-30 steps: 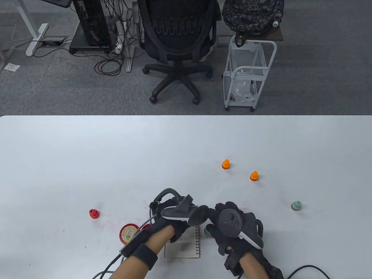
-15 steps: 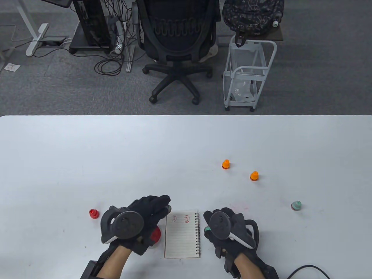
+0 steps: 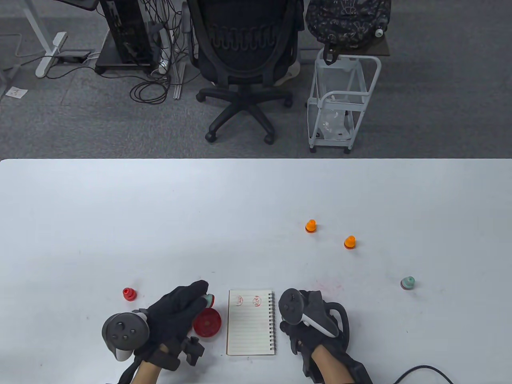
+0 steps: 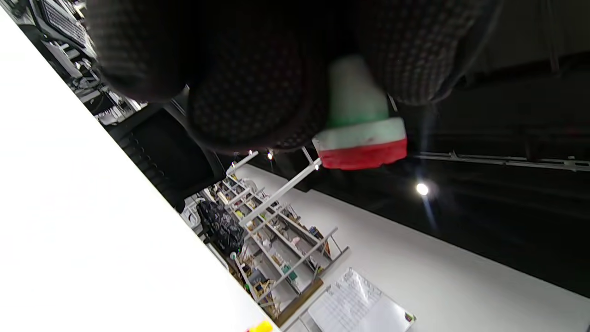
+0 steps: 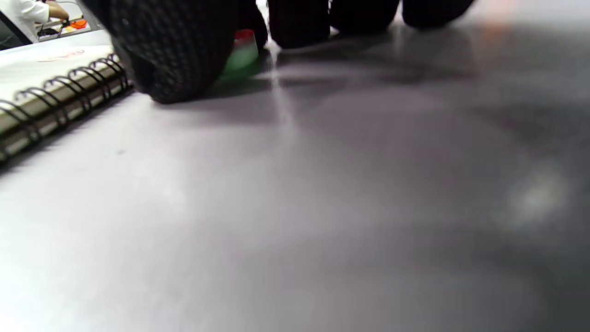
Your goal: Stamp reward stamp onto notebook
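A small spiral notebook point(image 3: 251, 326) lies open near the front edge, with two red stamp marks at the top of its page. My left hand point(image 3: 203, 295) is left of it and pinches a green stamp point(image 3: 209, 299) with a white-and-red base just above the round red ink pad point(image 3: 207, 323). The left wrist view shows that stamp point(image 4: 360, 133) held between the fingertips point(image 4: 258, 92). My right hand point(image 3: 310, 300) rests on the table right of the notebook's spiral point(image 5: 55, 99). Its thumb and fingers point(image 5: 295, 23) close round a small green piece point(image 5: 240, 53) with a red edge.
Loose stamps stand on the white table point(image 3: 160, 224): a red one point(image 3: 129, 294) at the left, two orange ones point(image 3: 310, 226) point(image 3: 349, 242) in the middle right, and a green one point(image 3: 407, 283) at the right. A chair and a cart stand beyond the far edge.
My left hand has left the notebook and moved left with the green stamp, to above the ink pad. The page with two red marks is now uncovered. My right hand drew back slightly.
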Demonstrator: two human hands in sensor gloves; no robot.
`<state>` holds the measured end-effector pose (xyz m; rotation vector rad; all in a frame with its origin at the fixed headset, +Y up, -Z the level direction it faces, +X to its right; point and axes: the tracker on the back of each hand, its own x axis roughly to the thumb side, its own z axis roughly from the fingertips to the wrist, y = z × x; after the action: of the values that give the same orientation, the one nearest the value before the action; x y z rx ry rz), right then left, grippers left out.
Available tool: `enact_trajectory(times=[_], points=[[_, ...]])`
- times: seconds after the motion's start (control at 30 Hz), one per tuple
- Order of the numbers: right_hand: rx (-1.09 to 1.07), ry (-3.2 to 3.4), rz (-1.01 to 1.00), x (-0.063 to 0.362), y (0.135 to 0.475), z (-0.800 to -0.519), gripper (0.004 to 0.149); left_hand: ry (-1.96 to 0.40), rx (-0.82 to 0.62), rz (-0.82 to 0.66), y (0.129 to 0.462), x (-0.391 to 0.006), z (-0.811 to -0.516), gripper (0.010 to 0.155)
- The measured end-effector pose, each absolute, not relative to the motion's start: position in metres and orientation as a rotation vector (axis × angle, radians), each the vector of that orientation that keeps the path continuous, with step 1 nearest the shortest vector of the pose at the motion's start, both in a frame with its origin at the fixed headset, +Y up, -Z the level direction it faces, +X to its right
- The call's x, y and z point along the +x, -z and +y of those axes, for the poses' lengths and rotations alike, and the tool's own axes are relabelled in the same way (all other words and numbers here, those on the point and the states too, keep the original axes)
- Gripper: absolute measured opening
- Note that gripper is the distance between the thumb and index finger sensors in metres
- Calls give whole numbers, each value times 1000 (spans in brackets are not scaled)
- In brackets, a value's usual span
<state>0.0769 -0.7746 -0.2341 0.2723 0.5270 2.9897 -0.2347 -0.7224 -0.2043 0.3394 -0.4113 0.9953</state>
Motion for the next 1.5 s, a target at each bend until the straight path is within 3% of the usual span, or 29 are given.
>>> enact_trajectory(times=[0.2,0.33,0.6,1.0,1.37,1.5], points=[[400,-2591,308,64,214,-741,59,-966,304,-504,194,-203,-727,47],[442,-2255,270,54,205,-730,59,-1033,299,-544,191,-191,-730,46],[412,-1970,388,51,205,-739,62,-1089,285,-532,190,-184,-737,47],[403,-1782,264,57,206,-740,69,-1106,208,-531,193,-179,-744,47],[411,-1822,297,55,204,-742,68,-999,229,-559,192,-178,-741,47],[396,-1851,299,61,205,-741,72,-922,300,-555,194,-192,-728,47]])
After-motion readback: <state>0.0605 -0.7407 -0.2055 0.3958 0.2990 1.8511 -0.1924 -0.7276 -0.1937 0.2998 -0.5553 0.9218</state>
